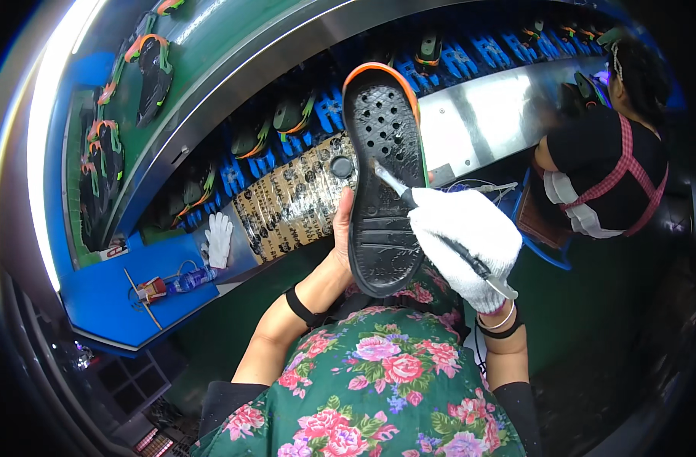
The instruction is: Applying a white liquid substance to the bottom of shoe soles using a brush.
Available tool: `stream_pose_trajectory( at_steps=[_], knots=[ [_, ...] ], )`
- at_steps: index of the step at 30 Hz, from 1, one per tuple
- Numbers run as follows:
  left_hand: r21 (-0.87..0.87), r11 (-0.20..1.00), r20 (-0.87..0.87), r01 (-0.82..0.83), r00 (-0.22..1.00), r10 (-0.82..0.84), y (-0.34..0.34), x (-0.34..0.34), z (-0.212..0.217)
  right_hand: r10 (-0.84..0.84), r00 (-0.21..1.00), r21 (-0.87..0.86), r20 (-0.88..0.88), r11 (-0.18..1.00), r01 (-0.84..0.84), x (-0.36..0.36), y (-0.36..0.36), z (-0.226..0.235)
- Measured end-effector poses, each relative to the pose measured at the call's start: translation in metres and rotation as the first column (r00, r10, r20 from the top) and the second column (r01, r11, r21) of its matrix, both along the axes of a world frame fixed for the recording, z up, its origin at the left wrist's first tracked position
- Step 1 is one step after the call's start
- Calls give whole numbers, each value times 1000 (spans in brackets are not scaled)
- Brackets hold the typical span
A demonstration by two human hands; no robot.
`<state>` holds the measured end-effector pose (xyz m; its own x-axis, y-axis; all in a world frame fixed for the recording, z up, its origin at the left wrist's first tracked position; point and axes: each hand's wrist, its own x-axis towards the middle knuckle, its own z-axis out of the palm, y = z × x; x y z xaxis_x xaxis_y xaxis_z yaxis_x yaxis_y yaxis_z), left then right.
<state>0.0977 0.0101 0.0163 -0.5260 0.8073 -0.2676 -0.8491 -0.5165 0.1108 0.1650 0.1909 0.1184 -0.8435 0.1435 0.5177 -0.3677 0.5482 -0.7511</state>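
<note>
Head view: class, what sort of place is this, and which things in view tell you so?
Most likely a shoe factory line. The left hand holds up a black shoe sole, the gloved right hand works on it with a thin tool, and shoes on blue holders ride a curved conveyor.

A blue surface point(108, 293) at the left carries a white glove point(219, 238), a clear plastic bottle point(189, 279) lying on its side and a thin stick point(143, 298). Beside it, a green conveyor belt point(233, 46) curves past bearing black sandals with orange trim point(153, 67).
</note>
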Motion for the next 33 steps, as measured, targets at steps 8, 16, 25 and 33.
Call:
stream_pose_trajectory(
  at_steps=[8, 16, 25, 33],
  knots=[
    [-265, 964, -51, 9, 998, -23, 10, 8, 20, 9, 996, 165, -92, 986, 6, -19, 4, 21],
    [36, 998, -97, 54, 994, -50, -5, 15, -21, 74, 995, 197, 60, 977, -85, -10, -1, -9],
    [43, 999, -13, 23, 1000, -23, 0, 15, -22, 37, 996, 191, -78, 981, -21, -16, 10, 7],
    [234, 972, 115, -19, 993, -9, 8, 1, -15, 59, 988, 72, -145, 996, -49, -22, 13, -2]
  ],
)
